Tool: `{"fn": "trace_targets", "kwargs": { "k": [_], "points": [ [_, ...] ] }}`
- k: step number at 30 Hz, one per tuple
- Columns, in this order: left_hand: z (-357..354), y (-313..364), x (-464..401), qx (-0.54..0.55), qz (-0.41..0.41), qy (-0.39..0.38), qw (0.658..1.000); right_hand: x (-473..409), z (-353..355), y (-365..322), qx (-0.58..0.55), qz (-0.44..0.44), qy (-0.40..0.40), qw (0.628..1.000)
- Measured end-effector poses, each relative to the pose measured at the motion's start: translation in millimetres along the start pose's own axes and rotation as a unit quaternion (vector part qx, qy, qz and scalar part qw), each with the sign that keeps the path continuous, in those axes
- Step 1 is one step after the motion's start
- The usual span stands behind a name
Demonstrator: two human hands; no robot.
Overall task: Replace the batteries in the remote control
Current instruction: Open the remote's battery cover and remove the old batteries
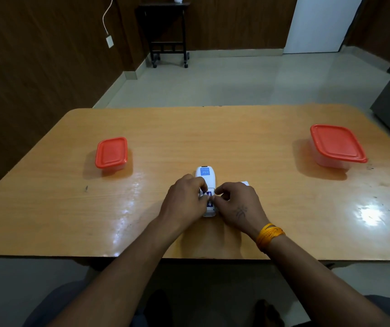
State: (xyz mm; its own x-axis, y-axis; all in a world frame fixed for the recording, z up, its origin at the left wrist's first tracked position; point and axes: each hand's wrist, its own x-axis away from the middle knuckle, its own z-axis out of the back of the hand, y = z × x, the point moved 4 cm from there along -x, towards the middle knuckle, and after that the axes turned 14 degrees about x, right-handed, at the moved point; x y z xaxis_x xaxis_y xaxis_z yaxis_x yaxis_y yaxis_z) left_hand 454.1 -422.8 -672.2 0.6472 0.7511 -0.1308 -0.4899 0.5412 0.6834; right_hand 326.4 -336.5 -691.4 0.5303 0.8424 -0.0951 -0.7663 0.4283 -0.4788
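Observation:
A white remote control lies face down on the wooden table, a blue label on its far end. Its battery bay is uncovered, and a blue-marked battery shows inside. My left hand rests on the remote's left side with fingertips at the bay. My right hand presses from the right side, thumb and fingers pinching at the battery. A white piece, probably the battery cover, peeks out behind my right hand.
A small clear box with a red lid stands at the left of the table. A larger box with a red lid stands at the right. The table's near edge runs just under my forearms.

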Motion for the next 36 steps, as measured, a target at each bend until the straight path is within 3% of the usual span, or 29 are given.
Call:
{"fn": "trace_targets", "kwargs": {
  "k": [18, 25, 30, 33, 36],
  "points": [
    [4.4, 2.2, -8.7, 0.064, 0.072, -0.025, 0.995, -2.6, -14.2, 0.9, -0.105, -0.064, -0.027, 0.992],
    [2.8, 15.3, 3.5, 0.103, 0.031, -0.035, 0.994, -3.4, -11.7, 2.1, -0.067, -0.066, -0.014, 0.995],
    [15.4, 9.7, -0.7, 0.158, 0.072, 0.049, 0.984, 1.2, -8.1, 1.7, -0.089, -0.048, -0.017, 0.995],
    [24.3, 4.3, -7.4, 0.132, 0.065, 0.067, 0.987, 1.6, 2.5, 2.0, -0.084, -0.026, -0.014, 0.996],
    [21.5, -0.7, -7.6, 0.086, 0.048, 0.049, 0.994, 3.8, 16.0, -5.2, 0.004, 0.079, -0.008, 0.997]
  ]
}}
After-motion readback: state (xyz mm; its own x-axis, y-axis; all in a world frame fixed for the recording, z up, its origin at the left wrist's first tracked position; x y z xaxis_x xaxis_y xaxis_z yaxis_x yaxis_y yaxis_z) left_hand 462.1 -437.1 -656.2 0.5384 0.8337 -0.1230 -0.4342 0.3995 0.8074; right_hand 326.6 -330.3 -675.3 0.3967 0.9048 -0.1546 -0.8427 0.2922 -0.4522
